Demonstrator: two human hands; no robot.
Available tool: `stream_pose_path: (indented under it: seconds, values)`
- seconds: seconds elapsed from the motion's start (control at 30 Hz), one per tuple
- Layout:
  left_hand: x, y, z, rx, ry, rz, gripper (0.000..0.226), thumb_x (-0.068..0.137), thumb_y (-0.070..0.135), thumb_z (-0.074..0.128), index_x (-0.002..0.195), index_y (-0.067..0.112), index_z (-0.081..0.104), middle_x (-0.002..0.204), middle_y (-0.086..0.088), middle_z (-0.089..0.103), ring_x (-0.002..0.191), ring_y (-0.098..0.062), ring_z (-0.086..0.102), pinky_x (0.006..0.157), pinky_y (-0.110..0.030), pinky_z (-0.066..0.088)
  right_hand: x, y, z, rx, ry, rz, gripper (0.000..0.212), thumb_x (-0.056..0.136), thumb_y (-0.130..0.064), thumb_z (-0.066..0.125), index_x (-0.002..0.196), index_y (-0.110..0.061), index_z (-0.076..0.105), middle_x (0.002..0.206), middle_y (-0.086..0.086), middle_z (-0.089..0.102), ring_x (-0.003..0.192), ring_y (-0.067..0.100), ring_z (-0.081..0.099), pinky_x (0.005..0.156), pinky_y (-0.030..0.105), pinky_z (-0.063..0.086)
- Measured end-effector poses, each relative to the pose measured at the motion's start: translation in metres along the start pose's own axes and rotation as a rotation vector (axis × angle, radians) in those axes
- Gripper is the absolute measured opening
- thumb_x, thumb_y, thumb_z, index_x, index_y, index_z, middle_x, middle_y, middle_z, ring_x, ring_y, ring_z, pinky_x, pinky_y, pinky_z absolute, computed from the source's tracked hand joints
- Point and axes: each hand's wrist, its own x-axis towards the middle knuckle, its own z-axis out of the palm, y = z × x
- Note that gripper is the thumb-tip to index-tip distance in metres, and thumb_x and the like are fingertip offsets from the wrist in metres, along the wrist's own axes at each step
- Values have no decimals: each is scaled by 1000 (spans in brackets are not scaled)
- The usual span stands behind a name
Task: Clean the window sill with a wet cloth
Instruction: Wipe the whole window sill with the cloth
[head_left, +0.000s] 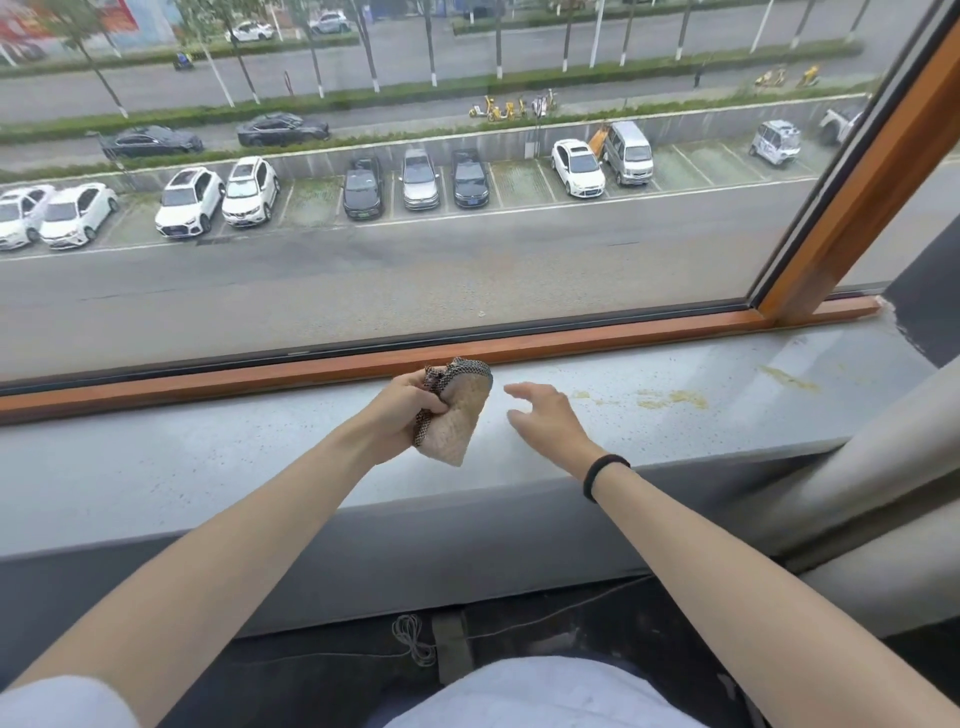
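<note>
Over the grey window sill, mid-frame: left hand grips a bunched cloth, fingers curled round its top, checkered side folded over a beige face. The lower tip hangs toward the sill; contact unclear. Right hand just beside the cloth, fingers loosely spread, holding nothing, black band on the wrist. Yellowish crumbs lie on the sill right of that hand. Orange window frame runs behind.

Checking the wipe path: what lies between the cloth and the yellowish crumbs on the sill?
Head view: the open right hand lies between the cloth, held by the left hand, and the crumbs; otherwise bare sill.
</note>
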Motion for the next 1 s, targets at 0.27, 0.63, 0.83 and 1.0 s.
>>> stream_pose_path:
  seconds: [0.27, 0.63, 0.83, 1.0]
  values:
    - [-9, -22, 3, -97, -33, -65, 37, 75, -21, 31, 98, -5, 56, 90, -17, 59, 78, -25, 62, 72, -33, 52, -6, -20, 7, 686, -356, 296, 21, 88, -6, 62, 107, 1, 63, 99, 13, 67, 87, 24, 66, 89, 37, 53]
    - [-7, 10, 2, -324, 206, -530, 21, 87, -5, 57, 96, -16, 42, 97, -32, 52, 73, -37, 66, 63, -35, 55, 0, -24, -4, 1005, -205, 662, 12, 83, 14, 57, 90, 5, 52, 94, 24, 60, 57, 23, 67, 52, 21, 57]
    - [13, 7, 7, -435, 283, -466, 56, 98, 7, 44, 146, 0, 15, 139, -35, 31, 83, -42, 68, 46, -36, 56, 1, -18, -14, 758, -356, 799, 10, 94, 7, 43, 90, 8, 52, 81, 25, 65, 47, 22, 67, 48, 21, 55]
    - [16, -13, 24, 194, 294, -245, 31, 90, -7, 45, 121, -4, 49, 95, -15, 57, 71, -18, 59, 55, -26, 50, -3, -8, -6, 569, -283, 704, 7, 94, -3, 49, 88, -1, 50, 77, 16, 58, 52, 17, 60, 43, 21, 51]
